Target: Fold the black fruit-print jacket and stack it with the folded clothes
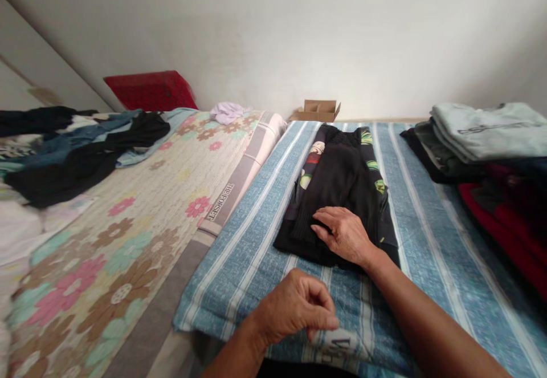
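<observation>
My right fingers (pixel 323 216) lie open on black garment (pixel 335 173), seemingly part-folded; left fingers (pixel 317 289) curl empty. Stack (pixel 482 135) is folded, loose clothes (pixel 70 170) not.

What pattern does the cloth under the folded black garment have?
The cloth has blue and white stripes; head view.

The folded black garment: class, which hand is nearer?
Right: the right hand rests on the folded black garment; the left hand is off it, nearer the camera.

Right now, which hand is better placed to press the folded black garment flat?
Probably the right hand: it rests palm-down on the black garment, towards its near end. The left hand is curled over the striped cloth, apart from the garment.
</observation>
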A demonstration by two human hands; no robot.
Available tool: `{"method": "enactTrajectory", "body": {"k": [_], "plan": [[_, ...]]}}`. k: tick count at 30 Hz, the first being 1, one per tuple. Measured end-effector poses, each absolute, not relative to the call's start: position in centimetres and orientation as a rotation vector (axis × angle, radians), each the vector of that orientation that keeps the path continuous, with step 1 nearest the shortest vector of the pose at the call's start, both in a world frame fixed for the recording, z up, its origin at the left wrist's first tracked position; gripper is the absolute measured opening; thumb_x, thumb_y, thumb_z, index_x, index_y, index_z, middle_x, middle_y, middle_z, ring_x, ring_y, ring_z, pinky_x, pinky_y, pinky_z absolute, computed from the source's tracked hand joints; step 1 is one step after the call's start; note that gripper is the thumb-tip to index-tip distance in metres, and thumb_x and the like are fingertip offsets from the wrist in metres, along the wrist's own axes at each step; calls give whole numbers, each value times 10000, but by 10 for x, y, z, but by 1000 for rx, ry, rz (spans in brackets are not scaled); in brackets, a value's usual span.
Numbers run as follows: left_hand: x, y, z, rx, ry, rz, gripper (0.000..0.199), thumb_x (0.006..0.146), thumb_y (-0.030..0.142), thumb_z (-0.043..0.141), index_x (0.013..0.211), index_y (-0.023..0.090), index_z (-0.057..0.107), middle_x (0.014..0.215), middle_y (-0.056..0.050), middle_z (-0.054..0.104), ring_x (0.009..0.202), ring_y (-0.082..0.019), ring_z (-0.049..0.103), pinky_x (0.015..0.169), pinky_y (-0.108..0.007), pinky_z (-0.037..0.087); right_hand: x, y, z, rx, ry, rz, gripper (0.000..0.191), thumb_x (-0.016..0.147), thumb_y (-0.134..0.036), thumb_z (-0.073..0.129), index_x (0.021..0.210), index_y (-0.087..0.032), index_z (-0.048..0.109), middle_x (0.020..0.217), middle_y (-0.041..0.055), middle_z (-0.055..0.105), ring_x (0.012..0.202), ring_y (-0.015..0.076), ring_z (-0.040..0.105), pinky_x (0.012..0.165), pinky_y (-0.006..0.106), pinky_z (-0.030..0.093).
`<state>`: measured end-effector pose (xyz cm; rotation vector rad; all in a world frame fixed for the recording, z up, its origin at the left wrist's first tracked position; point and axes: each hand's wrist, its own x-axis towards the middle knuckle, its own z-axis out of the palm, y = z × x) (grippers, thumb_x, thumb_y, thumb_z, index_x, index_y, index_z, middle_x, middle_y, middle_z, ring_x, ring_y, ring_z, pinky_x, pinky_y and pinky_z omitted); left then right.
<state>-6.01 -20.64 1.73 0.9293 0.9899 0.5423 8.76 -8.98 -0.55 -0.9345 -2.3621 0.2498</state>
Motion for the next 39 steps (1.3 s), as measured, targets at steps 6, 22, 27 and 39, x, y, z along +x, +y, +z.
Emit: {"method": "enactTrajectory", "body": {"k": [6,22,27,39], "plan": [[-58,-210,15,949,935,483,208,568,271,753,594,92,650,515,3,547,364,-64,472,362,-162,316,87,-90,-4,-940,-2367,268,209,903,-310,500,977,-187,651,1026,74,667,989,182,598,873,313,429],[-31,-210,17,1336,890,83,157,696,300,527,685,155,586,643,21,510,504,-73,438,462,-180,289,83,-84,7,-1017,-2439,210,234,917,-348,466,902,-179,627,878,51,656,878,166,593,796,297,386],[-24,-202,26,1500,863,-69,158,802,287,460,738,162,532,683,26,493,581,-90,461,541,-189,333,84,-79,13,-1056,-2465,151,286,925,-394,428,841,-191,612,876,25,652,887,163,595,788,294,378],[-2,-192,37,1794,877,-266,272,849,314,407,614,179,431,653,21,482,666,-123,448,596,-212,331,84,-75,15,-1106,-2463,201,320,933,-402,383,857,-195,615,976,14,662,947,178,593,792,320,393]]}}
